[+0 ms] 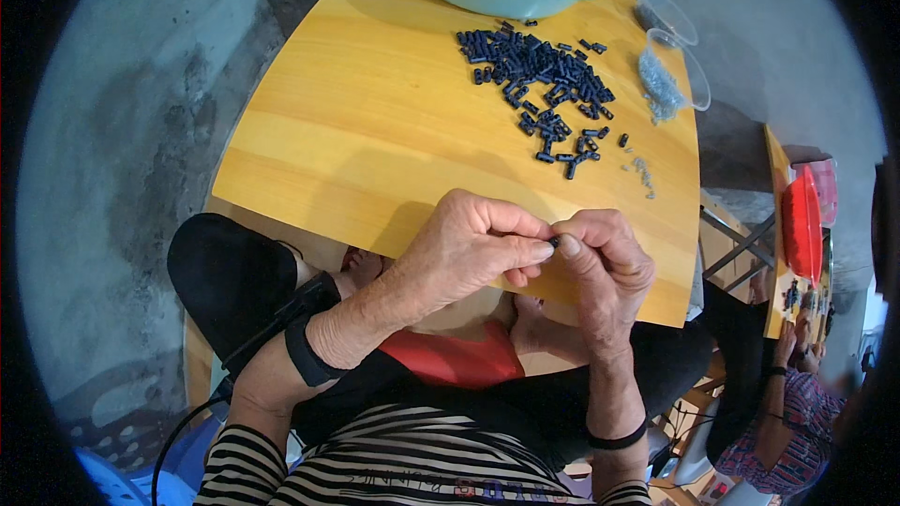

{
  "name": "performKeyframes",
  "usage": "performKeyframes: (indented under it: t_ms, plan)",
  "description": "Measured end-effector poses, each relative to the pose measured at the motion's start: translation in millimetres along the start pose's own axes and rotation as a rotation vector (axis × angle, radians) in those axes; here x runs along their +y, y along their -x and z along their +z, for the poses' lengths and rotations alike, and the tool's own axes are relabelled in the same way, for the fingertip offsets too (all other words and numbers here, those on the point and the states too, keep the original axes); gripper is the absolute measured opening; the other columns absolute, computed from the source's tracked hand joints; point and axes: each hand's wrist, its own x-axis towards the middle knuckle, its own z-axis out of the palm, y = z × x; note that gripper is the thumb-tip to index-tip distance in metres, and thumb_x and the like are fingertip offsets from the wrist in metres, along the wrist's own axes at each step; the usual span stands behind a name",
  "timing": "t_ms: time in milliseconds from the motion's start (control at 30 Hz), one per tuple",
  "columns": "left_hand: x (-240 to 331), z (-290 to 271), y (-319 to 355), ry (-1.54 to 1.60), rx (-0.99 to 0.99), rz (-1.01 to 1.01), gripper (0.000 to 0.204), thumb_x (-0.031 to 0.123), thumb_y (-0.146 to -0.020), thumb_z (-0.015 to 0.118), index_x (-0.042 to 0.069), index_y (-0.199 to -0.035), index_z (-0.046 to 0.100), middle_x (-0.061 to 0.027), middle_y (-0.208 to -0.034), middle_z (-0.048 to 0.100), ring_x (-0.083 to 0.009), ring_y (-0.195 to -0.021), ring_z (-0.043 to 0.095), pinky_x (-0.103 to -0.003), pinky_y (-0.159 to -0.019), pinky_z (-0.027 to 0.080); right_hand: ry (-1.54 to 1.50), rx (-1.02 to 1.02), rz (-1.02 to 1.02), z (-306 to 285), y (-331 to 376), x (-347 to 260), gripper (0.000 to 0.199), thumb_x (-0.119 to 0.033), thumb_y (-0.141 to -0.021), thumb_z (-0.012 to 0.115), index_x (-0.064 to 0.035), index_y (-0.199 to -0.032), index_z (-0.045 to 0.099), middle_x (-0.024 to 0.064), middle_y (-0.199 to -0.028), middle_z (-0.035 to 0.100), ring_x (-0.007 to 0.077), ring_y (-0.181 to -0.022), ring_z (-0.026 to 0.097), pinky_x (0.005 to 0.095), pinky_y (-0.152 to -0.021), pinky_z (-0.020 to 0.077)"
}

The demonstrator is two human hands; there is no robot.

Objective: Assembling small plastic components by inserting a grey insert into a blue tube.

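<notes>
over the near edge of the surface [356, 112], left hand [469, 242] and right hand [607, 258] held grips clamped on one small black tubular part [555, 242], apparently mid-assembly; the next move probably called for careful alignment.

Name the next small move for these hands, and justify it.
I'd steady the small black piece with the left hand and press gently with the right hand: the left fingertips seem to pinch it, and the right ones meet it closely. Fingers hide most of it.
</notes>
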Motion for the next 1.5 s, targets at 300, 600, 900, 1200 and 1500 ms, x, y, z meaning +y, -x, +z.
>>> performKeyframes:
  t_ms: [300,600,900,1200,1500]
  plan:
    - [-6.5,2.5,-3.0,0.048,0.019,0.023,0.015,0.005,-0.086,0.068,-0.005,-0.097,0.069,-0.0075,-0.076,0.068,-0.0102,-0.063,0.063,-0.022,-0.057,0.053,0.276,0.041,-0.230,0.0,4.0,2.0,0.015,0.003,-0.078,0.070,-0.0024,-0.091,0.070,0.0092,-0.085,0.066,0.0192,-0.080,0.063,0.0285,-0.071,0.0499]
    - [-12.7,1.9,-3.5,0.073,0.046,0.051,0.016,0.007,-0.086,0.069,-0.003,-0.098,0.070,-0.0070,-0.077,0.068,-0.0092,-0.063,0.062,-0.022,-0.058,0.053,0.418,0.040,-0.359,3.5,4.5,-0.1,0.021,0.003,-0.074,0.072,-0.0021,-0.095,0.071,0.0108,-0.086,0.064,0.0203,-0.077,0.064,0.0281,-0.068,0.0515]
    - [-10.1,4.2,-3.9,0.031,0.067,0.096,0.015,0.006,-0.087,0.068,-0.004,-0.097,0.070,-0.0068,-0.075,0.068,-0.0091,-0.062,0.061,-0.022,-0.057,0.053,0.503,0.062,-0.516,7.9,8.7,10.3,0.023,0.000,-0.078,0.070,0.0022,-0.101,0.068,0.0143,-0.090,0.062,0.0217,-0.072,0.063,0.0279,-0.066,0.0508]
    - [-4.0,8.7,-2.6,-0.113,0.077,0.279,0.011,0.003,-0.085,0.067,-0.003,-0.094,0.070,-0.0067,-0.078,0.067,-0.0109,-0.066,0.061,-0.023,-0.060,0.050,-0.577,0.042,0.313,6.6,14.2,7.7,0.018,-0.006,-0.091,0.060,0.0019,-0.106,0.067,0.0065,-0.100,0.062,0.0093,-0.067,0.056,0.0223,-0.058,0.0452]
    - [-15.0,10.4,-3.2,-0.229,0.089,0.423,0.010,0.000,-0.084,0.068,-0.002,-0.094,0.070,-0.0084,-0.080,0.067,-0.0123,-0.067,0.062,-0.024,-0.059,0.051,-0.661,0.026,0.339,3.2,10.6,11.6,0.014,0.003,-0.088,0.060,0.0027,-0.099,0.068,0.0081,-0.095,0.064,0.0125,-0.070,0.062,0.0258,-0.064,0.0527]
